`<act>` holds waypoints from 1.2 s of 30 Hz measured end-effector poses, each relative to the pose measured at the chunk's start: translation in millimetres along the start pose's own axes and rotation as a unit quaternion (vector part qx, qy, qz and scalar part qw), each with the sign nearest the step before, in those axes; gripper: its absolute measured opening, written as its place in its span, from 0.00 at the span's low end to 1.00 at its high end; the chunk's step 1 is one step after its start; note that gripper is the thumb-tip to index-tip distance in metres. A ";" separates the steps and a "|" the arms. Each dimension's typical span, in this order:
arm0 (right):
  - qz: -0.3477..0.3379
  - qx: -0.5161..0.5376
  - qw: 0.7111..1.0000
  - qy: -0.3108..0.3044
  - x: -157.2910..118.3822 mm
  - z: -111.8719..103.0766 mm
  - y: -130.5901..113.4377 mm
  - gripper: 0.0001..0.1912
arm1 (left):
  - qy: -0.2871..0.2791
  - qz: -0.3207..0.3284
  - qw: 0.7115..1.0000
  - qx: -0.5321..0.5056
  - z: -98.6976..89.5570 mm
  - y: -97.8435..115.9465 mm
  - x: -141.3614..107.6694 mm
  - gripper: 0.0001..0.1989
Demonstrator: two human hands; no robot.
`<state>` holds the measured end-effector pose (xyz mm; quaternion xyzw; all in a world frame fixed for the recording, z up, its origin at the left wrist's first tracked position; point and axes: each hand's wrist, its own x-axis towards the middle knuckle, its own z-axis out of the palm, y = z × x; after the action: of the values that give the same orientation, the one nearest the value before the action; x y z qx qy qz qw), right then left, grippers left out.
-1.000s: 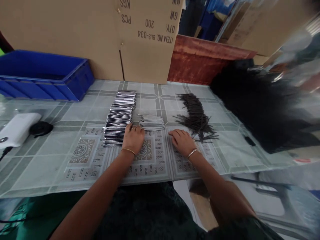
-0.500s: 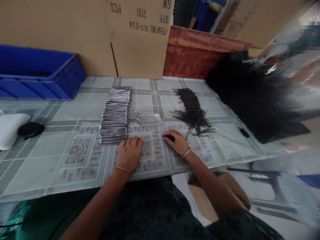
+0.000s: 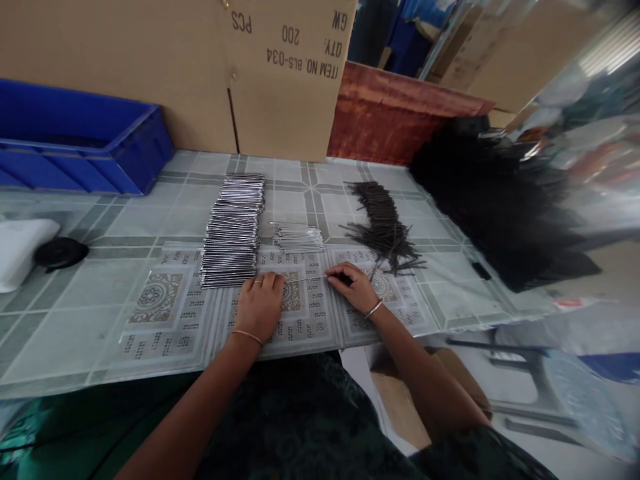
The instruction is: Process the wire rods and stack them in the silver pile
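A thin pale rod (image 3: 306,279) runs level between my two hands, just above the patterned mat on the table. My left hand (image 3: 260,301) is closed over its left end, palm down. The fingertips of my right hand (image 3: 354,285) pinch its right end. Left of centre lies a long stack of shiny metal rods (image 3: 233,230), its near end close to my left fingers. Between the hands and the table's far side is a small bundle of thin silvery rods (image 3: 299,237). Beyond my right hand, dark thin sticks (image 3: 383,223) lie in a loose pile.
A blue bin (image 3: 135,150) stands at the back left, against a large cardboard sheet (image 3: 285,113). A round black object (image 3: 61,254) and a white one (image 3: 23,250) lie at the left. A large black heap (image 3: 495,207) covers the right side.
Both hands keep almost the same position, with the rod still between them. The camera view has shifted slightly.
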<state>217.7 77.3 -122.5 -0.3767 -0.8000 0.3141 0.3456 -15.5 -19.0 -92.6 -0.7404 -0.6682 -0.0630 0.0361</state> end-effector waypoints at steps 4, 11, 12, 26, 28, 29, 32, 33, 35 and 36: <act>0.000 -0.001 1.000 -0.006 0.0 0.3 1.1 0.07 | -0.002 0.003 1.000 0.001 0.4 -0.3 0.2 0.19; -0.022 0.000 1.000 -0.002 -0.1 -0.1 1.2 0.07 | 0.008 0.010 1.000 0.007 1.4 -0.9 0.2 0.17; -0.024 0.002 1.000 -0.002 -0.1 0.0 1.8 0.07 | 0.011 0.011 1.000 0.009 1.8 -0.9 0.2 0.17; -0.090 -0.055 0.994 0.013 -1.7 -0.8 -0.2 0.06 | 0.029 0.038 0.998 0.042 1.0 -0.3 1.4 0.13; -0.092 -0.060 0.994 0.008 -2.4 -1.4 -2.0 0.07 | 0.025 0.036 0.998 0.039 -0.1 0.0 1.8 0.13; -0.090 -0.055 0.994 0.004 -2.7 -1.8 -2.5 0.07 | 0.024 0.035 0.998 0.037 -0.3 0.1 2.0 0.13; -0.072 -0.024 0.997 -0.005 -2.8 -2.9 -2.3 0.07 | 0.023 0.034 0.998 0.037 0.2 -0.4 2.2 0.13; -0.066 -0.013 0.998 -0.006 -2.6 -3.3 -1.8 0.07 | 0.022 0.035 0.998 0.036 0.5 -0.7 2.2 0.13; -0.055 0.006 0.998 -0.012 -1.8 -4.1 -0.7 0.07 | 0.021 0.036 0.999 0.034 1.1 -1.3 2.3 0.13; -0.051 0.013 0.998 -0.016 -1.4 -4.4 -0.3 0.07 | 0.020 0.036 0.999 0.033 1.3 -1.6 2.3 0.13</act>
<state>221.8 77.0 -120.3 -0.3259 -0.8195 0.3119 0.3536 -16.8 -16.3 -93.6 -0.7609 -0.6422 -0.0543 0.0755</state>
